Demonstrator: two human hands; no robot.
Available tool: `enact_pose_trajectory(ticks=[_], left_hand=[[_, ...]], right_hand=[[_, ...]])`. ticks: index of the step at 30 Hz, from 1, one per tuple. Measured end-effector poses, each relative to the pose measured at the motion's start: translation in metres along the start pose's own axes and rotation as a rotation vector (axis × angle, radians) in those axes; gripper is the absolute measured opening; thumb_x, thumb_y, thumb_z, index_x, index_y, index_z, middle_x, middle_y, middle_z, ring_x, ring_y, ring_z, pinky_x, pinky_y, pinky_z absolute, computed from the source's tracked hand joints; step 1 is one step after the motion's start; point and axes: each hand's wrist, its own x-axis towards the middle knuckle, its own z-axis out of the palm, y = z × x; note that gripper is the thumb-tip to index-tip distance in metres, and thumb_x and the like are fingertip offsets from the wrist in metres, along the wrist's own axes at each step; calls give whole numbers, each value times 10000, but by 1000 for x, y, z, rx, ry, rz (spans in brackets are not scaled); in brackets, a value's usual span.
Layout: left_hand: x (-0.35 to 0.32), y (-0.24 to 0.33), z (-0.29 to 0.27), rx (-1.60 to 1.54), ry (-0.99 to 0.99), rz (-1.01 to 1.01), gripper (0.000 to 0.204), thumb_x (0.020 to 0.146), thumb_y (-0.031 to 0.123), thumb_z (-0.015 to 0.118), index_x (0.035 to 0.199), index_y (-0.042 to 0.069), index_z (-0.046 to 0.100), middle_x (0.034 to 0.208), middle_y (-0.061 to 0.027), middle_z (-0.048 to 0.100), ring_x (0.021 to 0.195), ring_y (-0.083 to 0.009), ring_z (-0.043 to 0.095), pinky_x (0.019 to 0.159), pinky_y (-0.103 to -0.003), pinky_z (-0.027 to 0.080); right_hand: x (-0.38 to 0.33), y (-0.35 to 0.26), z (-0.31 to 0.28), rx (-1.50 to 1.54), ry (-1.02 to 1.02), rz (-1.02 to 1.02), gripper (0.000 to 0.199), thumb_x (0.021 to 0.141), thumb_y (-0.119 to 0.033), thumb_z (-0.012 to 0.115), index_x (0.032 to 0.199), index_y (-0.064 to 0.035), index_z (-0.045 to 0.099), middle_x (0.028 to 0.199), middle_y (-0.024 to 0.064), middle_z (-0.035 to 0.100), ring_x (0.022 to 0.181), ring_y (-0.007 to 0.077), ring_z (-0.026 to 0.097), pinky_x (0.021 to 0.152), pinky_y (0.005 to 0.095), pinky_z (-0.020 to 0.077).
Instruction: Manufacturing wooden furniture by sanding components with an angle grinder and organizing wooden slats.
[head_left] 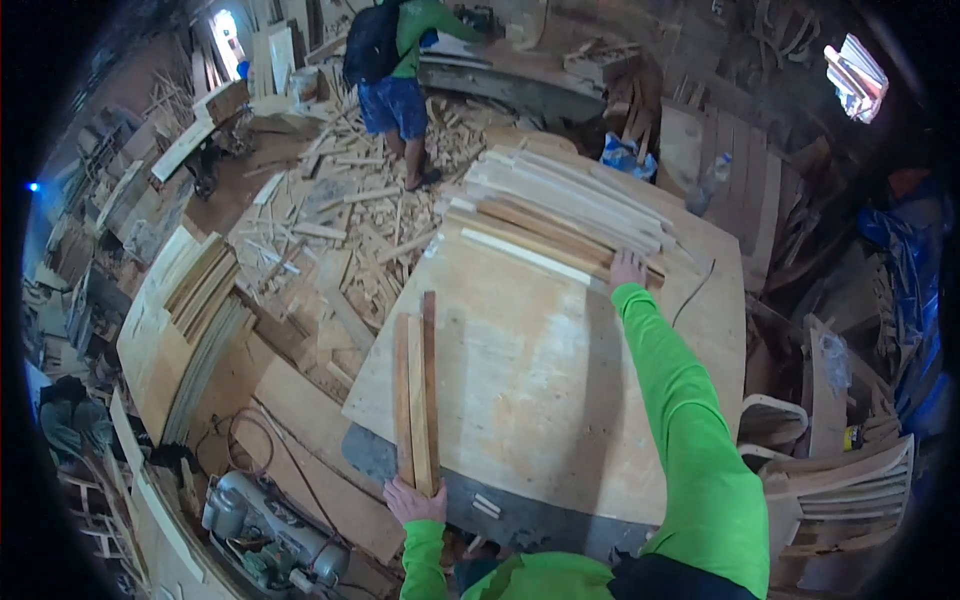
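Slats [416, 395] of bare wood, three or so narrow strips side by side, are lying lengthwise at the lower left of the plywood bench [540, 370], their near ends sitting in the left hand [413, 500], whose fingers are curling closed around them at the bench's lower edge. One slat is showing a darker, reddish tone; the others are pale. The right hand [627, 268], at the end of a bright green sleeve, is reaching to the upper middle of the frame and resting flat, fingers spread, on the near edge of a stack of long pale slats [565, 215]; it is gripping nothing that can be made out. A blue crumpled bag [626, 157] is lying just beyond the stack. Offcuts [340, 220] are littering the floor at upper left, where another person [395, 80] in a green top is standing. Planks [190, 320] are leaning at the left, and a grey motor [265, 535] is sitting at the lower left.
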Motion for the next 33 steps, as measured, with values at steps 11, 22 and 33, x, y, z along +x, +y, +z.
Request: enact_pose_trajectory(ticks=[11,22,33], left_hand=[[26,12,-18,-197,-290,-142,715,583,426,749,1036,-53,470,1018,-218,484,995,-380,450,830,-476,388],[30,69,-8,-149,-511,-192,913,517,464,801,1121,-103,419,1145,-224,478,1060,-320,484,887,-391,416],[32,95,-14,26,-461,-232,952,476,417,805,1137,-49,301,1079,-224,447,1004,-387,484,878,-436,436]], right_hand=[[-423,4,-32,678,-55,52,314,704,-153,621,962,6,540,1024,169,493,985,341,482,856,415,403],[-578,78,-26,698,4,580,291,633,-91,648,886,8,542,884,160,510,822,305,538,731,382,461],[-592,87,7,706,-3,656,237,636,-125,647,802,-11,521,665,127,474,739,321,517,777,425,424]])
